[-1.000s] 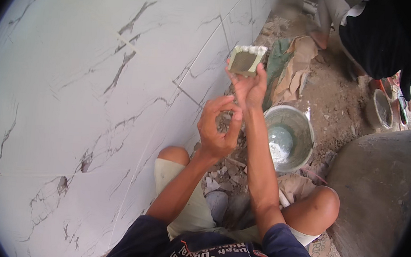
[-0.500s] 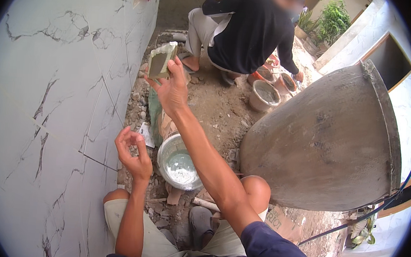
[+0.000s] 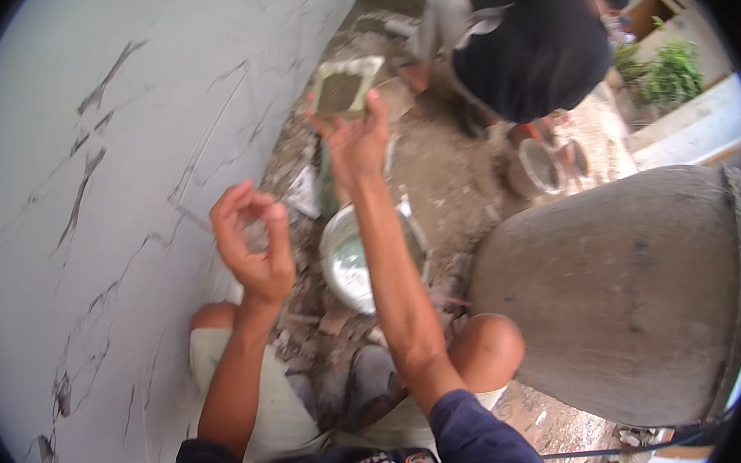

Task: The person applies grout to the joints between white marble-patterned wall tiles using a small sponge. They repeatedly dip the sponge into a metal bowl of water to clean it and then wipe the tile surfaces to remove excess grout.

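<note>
My right hand [image 3: 357, 139] reaches forward above the ground, its thumb and fingers closed on the lower edge of a small square block [image 3: 340, 92]. The block has a pale greenish rim smeared with white and a dark middle; its exact kind is not clear. My left hand [image 3: 256, 244] is raised near the tiled wall, fingers loosely curved and apart from the thumb, holding nothing. Below and between my hands stands a pale bucket [image 3: 350, 269] with whitish, watery contents, partly hidden behind my right forearm.
A marbled grey-white tiled wall [image 3: 59, 207] rises on the left. On the right stands a large grey cement-coated vessel [image 3: 610, 285]. Ahead, a person in a black top [image 3: 532, 53] crouches beside several mortar buckets [image 3: 537, 166]. Rubble lies along the wall's foot.
The view has shifted, so the surroundings appear displaced. My right hand has turned the block so that its flat, dark-centred face shows more. My left hand stays raised and empty.
</note>
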The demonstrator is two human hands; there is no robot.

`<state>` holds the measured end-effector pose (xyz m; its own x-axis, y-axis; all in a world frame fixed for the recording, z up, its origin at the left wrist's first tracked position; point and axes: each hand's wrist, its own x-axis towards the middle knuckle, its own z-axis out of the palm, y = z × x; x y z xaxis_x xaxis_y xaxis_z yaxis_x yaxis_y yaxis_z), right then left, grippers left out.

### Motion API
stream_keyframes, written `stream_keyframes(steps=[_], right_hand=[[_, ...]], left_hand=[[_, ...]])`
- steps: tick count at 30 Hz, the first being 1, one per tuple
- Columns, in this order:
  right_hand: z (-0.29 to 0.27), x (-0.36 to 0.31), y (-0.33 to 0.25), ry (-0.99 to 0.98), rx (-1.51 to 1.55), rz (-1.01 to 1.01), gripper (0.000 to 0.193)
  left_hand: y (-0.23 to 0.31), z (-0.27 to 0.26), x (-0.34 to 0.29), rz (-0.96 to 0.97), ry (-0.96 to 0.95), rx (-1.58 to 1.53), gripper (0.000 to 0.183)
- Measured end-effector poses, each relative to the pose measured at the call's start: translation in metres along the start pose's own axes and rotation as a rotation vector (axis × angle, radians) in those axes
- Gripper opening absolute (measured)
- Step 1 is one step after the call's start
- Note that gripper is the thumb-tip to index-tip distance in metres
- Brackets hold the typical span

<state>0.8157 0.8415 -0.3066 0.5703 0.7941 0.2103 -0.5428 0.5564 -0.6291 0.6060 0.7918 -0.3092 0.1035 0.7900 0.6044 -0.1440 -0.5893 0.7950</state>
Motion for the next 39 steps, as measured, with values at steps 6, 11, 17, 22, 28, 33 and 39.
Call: stream_keyframes(steps=[6,11,17,22,28,33,39], right_hand=[[-0.015,-0.031,0.057,0.078,0.114,0.050,0.074],[-0.016,-0.038,0.089,-0.022,0.366,0.218,0.076],[-0.037,-0.035,0.089,-0.029,0.359,0.162,0.070],[-0.033,-0.035,0.101,0.044,-0.295,-0.171,0.066],[-0.021,-0.001,0.110,-0.048,-0.793,-0.640,0.067],[-0.012,0.043,0.112,-0.293,-0.951,-0.728,0.068],[-0.036,0.017,0.109,-0.317,-1.033,-0.551,0.060]], left_hand=[[0.032,-0.037,-0.005,0.229,-0.104,0.122,0.050],[0.023,-0.048,-0.013,0.195,-0.139,0.231,0.049],[0.019,-0.023,-0.019,0.221,-0.226,0.293,0.048],[0.018,-0.028,-0.020,0.203,-0.294,0.346,0.052],[0.016,-0.029,-0.020,0.192,-0.343,0.370,0.053],[0.015,-0.023,-0.020,0.198,-0.361,0.329,0.053],[0.021,-0.024,-0.019,0.177,-0.358,0.278,0.053]])
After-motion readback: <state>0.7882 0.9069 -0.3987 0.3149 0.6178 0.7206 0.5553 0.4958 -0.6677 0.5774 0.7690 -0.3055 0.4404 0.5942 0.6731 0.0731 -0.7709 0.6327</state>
